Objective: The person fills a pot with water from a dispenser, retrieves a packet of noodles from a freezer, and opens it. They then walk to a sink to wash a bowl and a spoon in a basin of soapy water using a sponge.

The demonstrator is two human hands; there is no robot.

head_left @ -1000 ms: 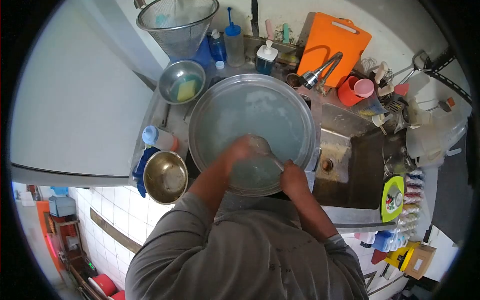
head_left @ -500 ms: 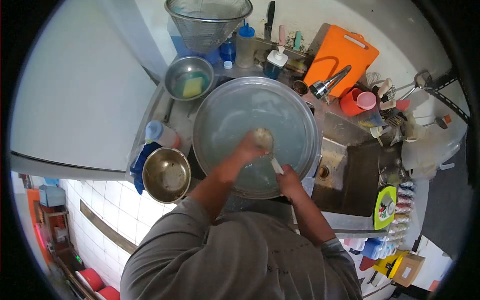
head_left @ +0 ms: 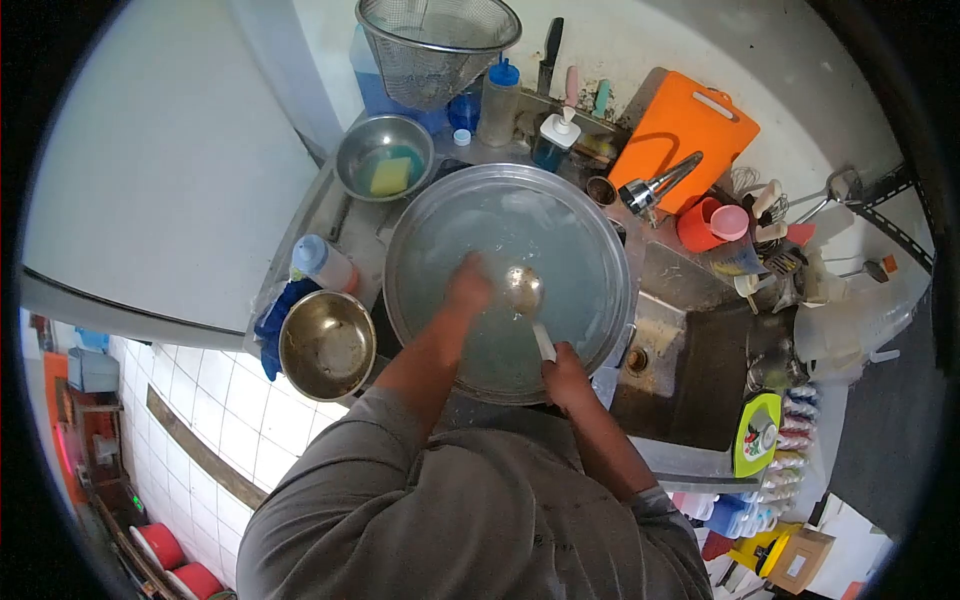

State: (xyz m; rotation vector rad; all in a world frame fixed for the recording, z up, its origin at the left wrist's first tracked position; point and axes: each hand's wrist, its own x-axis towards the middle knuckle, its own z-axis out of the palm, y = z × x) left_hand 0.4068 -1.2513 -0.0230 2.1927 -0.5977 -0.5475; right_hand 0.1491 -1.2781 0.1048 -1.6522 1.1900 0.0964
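Your right hand (head_left: 566, 374) clasps the stiff, likely slippery ladle (head_left: 524, 291) by its handle (head_left: 544, 341), best hold, your left hand's (head_left: 468, 286) finger pose unclear

ladle (head_left: 522, 290) had a glossy metal head; basin (head_left: 508, 171) was smooth metal; cutting board (head_left: 700, 130), smooth plastic; shirt (head_left: 470, 510), matt cloth.

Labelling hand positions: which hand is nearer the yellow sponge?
Left. The left hand, within the round basin's rim, is below and right of the yellow sponge; the right hand, holding the ladle, is farther down-right.
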